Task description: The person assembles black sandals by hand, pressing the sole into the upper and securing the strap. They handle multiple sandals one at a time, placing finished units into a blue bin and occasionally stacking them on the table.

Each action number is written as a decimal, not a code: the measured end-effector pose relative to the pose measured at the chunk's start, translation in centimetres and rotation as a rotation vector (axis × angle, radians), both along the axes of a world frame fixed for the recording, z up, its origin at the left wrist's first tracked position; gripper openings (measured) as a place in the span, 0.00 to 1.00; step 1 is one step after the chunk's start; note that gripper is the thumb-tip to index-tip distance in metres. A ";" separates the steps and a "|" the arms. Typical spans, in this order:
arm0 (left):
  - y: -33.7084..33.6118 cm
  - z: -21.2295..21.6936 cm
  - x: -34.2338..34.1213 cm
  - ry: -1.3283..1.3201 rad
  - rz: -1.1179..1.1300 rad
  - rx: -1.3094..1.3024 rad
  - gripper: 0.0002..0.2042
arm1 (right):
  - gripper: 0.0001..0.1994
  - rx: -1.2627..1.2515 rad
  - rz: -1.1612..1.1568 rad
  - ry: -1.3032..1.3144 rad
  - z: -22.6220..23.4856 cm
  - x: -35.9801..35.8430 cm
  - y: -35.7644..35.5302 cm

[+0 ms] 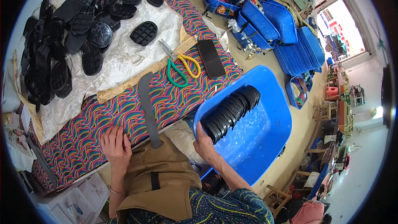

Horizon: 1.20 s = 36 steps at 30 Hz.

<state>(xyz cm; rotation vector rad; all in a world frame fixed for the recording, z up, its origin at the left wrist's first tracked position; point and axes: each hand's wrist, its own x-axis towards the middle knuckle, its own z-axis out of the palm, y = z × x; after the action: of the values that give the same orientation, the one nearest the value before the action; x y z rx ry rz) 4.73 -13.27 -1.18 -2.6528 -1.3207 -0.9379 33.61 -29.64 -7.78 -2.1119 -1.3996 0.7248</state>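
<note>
Left hand (116, 145) lower left of centre, flat on the striped table cloth (124, 112), fingers spread, gripping nothing. Right hand (205, 143) at centre, fingers curled on near end of stacked black soles (230, 112) in blue tub (265, 132). Scissors (182, 68) beyond; loose soles (83, 33) upper left

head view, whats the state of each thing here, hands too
left hand: flat on the striped table cover, holding nothing
right hand: fingers closed on the near end of the sole stack
sole stack: one packed row, lying across the tub rim
blue tub: upright, wet-looking inside
scissors: lying flat, blades shut
black phone: face down or screen off
loose soles: heaped on the white sheet
</note>
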 end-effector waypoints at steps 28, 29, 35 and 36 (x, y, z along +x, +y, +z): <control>-0.1 0.1 -1.5 -0.140 0.002 -0.055 0.13 | 0.11 0.305 0.006 -0.200 11.7 -8.7 15.6; -0.1 0.3 -1.6 -0.147 -0.001 -0.061 0.13 | 0.12 0.321 0.032 -0.265 10.2 -9.3 16.3; 0.4 1.0 -1.7 -0.449 0.027 -0.172 0.08 | 0.16 0.353 -0.013 -0.113 7.9 -10.3 17.2; 0.7 0.7 -2.0 -0.519 0.034 -0.219 0.08 | 0.17 0.333 -0.026 -0.060 8.1 -10.6 17.1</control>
<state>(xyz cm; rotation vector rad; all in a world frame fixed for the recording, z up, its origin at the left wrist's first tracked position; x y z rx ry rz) 2.72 -12.55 -0.43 -2.6254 -1.6349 -1.6459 22.98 -12.49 0.30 -1.8993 -1.4109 0.3878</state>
